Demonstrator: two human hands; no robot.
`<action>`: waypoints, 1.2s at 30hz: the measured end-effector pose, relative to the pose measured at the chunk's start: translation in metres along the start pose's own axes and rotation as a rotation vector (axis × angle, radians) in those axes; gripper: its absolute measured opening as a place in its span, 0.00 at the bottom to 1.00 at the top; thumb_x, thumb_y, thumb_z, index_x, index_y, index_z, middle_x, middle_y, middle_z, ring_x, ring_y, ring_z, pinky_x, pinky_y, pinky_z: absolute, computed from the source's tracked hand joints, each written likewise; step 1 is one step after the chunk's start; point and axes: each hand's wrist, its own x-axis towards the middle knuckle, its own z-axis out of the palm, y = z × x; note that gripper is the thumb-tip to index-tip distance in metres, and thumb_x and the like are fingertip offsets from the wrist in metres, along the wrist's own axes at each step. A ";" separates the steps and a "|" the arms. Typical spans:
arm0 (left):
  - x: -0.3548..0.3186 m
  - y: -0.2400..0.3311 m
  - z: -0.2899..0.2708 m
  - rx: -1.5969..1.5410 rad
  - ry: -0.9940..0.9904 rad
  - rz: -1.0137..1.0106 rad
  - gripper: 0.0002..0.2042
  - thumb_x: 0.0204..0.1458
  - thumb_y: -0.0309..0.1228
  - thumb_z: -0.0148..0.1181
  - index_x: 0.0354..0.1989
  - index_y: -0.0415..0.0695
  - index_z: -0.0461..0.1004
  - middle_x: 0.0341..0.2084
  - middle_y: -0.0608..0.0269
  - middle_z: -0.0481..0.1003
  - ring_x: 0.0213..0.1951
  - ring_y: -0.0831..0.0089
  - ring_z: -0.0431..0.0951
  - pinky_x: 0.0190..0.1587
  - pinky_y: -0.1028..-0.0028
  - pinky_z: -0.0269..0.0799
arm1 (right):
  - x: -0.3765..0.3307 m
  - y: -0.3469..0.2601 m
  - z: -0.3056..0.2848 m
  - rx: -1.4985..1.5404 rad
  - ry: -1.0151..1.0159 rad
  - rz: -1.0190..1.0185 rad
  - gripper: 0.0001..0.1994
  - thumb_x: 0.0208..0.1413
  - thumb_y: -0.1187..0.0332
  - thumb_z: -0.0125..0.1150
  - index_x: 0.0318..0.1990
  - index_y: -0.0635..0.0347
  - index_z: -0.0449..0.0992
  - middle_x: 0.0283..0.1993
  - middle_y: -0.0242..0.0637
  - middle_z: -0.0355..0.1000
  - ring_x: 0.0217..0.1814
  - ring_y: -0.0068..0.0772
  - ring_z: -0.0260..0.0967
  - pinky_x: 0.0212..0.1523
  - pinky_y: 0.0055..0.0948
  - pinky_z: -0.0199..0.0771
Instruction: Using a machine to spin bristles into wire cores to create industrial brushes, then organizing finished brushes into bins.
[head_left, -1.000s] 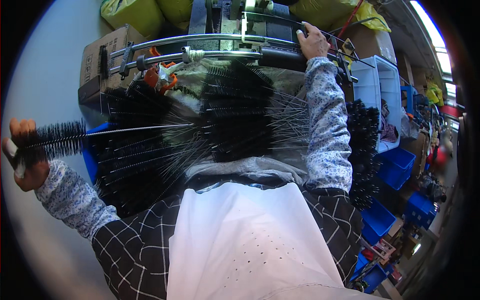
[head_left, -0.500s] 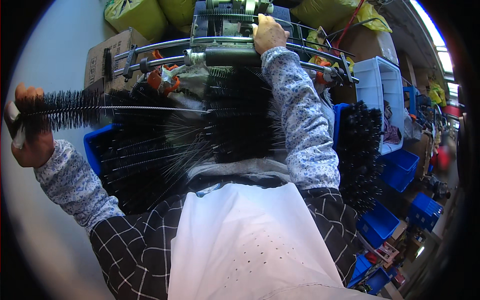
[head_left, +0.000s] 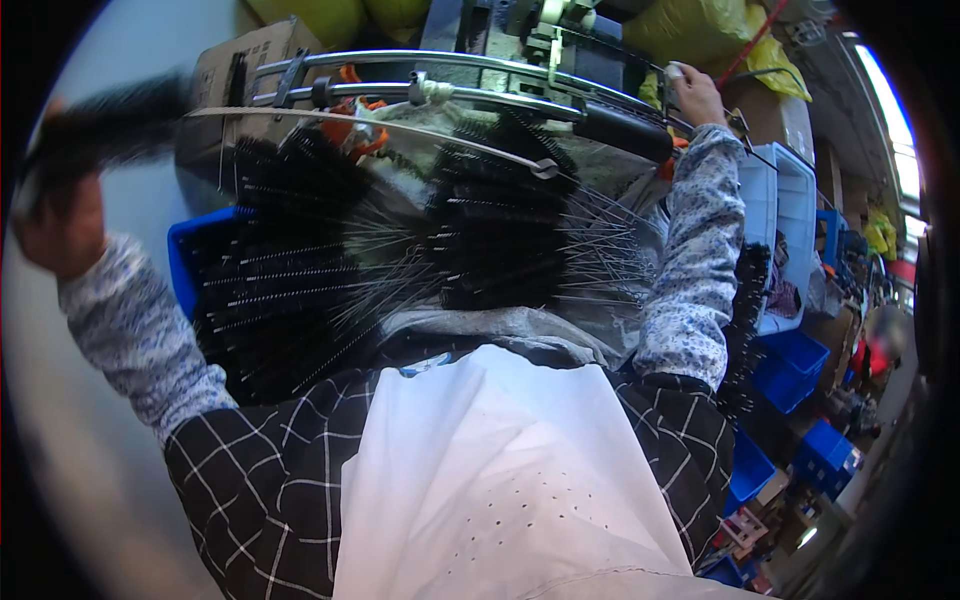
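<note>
At the far left my left hand [head_left: 65,225], blurred by motion, is closed on the bristled end of a black twisted-wire brush [head_left: 125,110]. The brush's bare wire stem runs right across the work area and ends in a small loop. My right hand [head_left: 698,98] is at the right part of the machine's metal rails [head_left: 470,62], beside the end of a black cylindrical sleeve [head_left: 625,130]. Its fingers are bent; what they grip is hidden. Below the stem lie piles of black wire brushes [head_left: 500,225], their bare stems fanned out.
A cardboard box [head_left: 215,75] stands behind the rails at left. Yellow sacks [head_left: 690,40] lie at the back. Orange pieces [head_left: 365,130] hang under the rails. To the right are a pale crate [head_left: 795,220], blue bins [head_left: 790,370] and more black brushes [head_left: 748,340].
My right hand has moved right along the rails, and the black sleeve has shifted right too. The brush has swung up at the left, and its looped stem end now shows.
</note>
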 end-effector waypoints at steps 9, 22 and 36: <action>0.023 -0.090 -0.021 0.397 0.285 -0.082 0.25 0.44 0.34 0.49 0.51 0.39 0.53 0.45 0.54 0.56 0.49 0.67 0.61 0.53 0.71 0.58 | -0.031 0.017 -0.070 0.447 -0.411 -0.207 0.12 0.52 0.69 0.46 0.42 0.62 0.69 0.35 0.36 0.70 0.38 0.23 0.66 0.41 0.20 0.64; 0.045 -0.158 0.057 1.217 0.183 -0.234 0.25 0.37 0.30 0.60 0.44 0.41 0.56 0.35 0.60 0.63 0.36 0.71 0.69 0.40 0.70 0.67 | -0.121 -0.165 -0.065 0.907 -0.352 -0.507 0.18 0.50 0.63 0.51 0.47 0.62 0.63 0.42 0.39 0.66 0.37 0.33 0.65 0.38 0.29 0.67; -0.048 -0.116 0.086 1.436 0.080 -1.192 0.19 0.34 0.23 0.57 0.38 0.43 0.62 0.33 0.55 0.64 0.34 0.58 0.69 0.38 0.69 0.65 | -0.044 -0.099 0.007 -0.284 0.049 -0.181 0.14 0.52 0.60 0.42 0.46 0.37 0.67 0.36 0.29 0.68 0.39 0.32 0.60 0.41 0.34 0.56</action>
